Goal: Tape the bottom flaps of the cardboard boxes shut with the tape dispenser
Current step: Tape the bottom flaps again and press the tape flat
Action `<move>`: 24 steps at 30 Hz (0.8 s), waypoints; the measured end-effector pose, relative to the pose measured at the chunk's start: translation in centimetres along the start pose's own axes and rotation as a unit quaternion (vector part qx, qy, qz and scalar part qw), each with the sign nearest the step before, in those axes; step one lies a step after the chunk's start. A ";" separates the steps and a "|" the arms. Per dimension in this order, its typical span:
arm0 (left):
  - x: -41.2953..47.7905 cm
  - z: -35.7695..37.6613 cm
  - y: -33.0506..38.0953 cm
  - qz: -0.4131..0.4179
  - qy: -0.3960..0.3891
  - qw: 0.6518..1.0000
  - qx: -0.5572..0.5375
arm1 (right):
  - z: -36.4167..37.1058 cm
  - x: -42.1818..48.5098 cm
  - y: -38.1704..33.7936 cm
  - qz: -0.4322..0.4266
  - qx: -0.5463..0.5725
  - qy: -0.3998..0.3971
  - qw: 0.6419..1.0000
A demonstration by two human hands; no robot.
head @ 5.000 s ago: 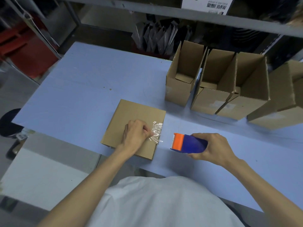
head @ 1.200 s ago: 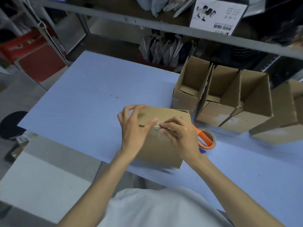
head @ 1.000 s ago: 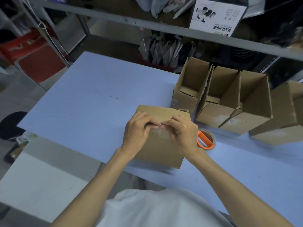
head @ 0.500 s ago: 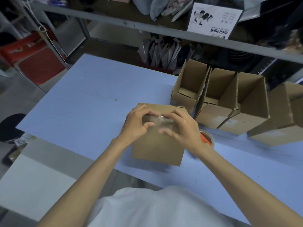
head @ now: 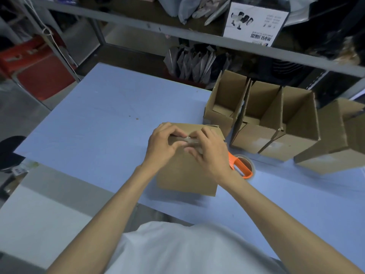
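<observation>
While the tape dispenser (head: 242,167) lay just right of the cardboard box (head: 185,175), the left hand (head: 161,148) and right hand (head: 212,155) both pinched clear tape (head: 188,138) on its top.

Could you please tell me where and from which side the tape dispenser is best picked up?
Probably by its orange bar, from above and the right, with the right hand, which is nearest. The dispenser lies flat on the table right of the box, bar facing up; its near end hides behind the right wrist, so the left side is blocked.
</observation>
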State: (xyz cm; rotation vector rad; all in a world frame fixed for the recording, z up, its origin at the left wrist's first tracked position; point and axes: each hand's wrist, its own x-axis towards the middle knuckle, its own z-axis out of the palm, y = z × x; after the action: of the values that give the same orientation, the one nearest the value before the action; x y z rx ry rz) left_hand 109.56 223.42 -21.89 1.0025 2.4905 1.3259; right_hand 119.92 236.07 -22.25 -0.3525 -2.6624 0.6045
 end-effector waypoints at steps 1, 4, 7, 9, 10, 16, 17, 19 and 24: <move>0.0 0.2 0.1 0.003 0.005 1.000 0.000 | -0.1 0.1 0.0 -0.002 0.013 0.027 1.000; -0.6 0.7 0.2 0.036 0.021 0.998 0.043 | -0.2 0.4 0.0 -0.009 -0.001 0.068 0.998; -1.1 0.9 -0.2 0.071 0.046 0.993 0.087 | -0.3 0.8 -0.3 -0.007 -0.011 0.067 0.998; -1.1 1.1 -0.1 0.078 0.064 0.991 0.094 | -0.4 0.9 -0.5 0.001 -0.009 0.062 0.998; -1.1 1.2 0.1 0.074 0.074 0.990 0.091 | -0.5 0.9 -0.6 0.008 -0.007 0.058 0.998; -0.7 2.1 0.4 0.036 0.080 0.994 0.058 | -1.4 0.2 0.7 0.023 -0.014 0.006 1.000; -0.7 2.2 0.5 0.035 0.076 0.995 0.055 | -1.5 0.2 0.6 0.019 -0.017 0.004 1.000; -0.3 2.1 0.5 0.025 0.074 0.996 0.041 | -1.4 0.4 0.4 0.011 -0.012 0.010 1.000; 2.7 -0.4 -1.5 -0.033 0.057 0.996 -0.054 | -2.8 0.9 1.2 0.088 0.054 0.109 0.989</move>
State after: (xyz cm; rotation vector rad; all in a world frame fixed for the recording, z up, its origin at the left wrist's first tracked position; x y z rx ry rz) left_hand 106.60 224.17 -22.36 0.8363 2.4784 1.5181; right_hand 120.48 238.46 -20.19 -0.5926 -2.3953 0.7157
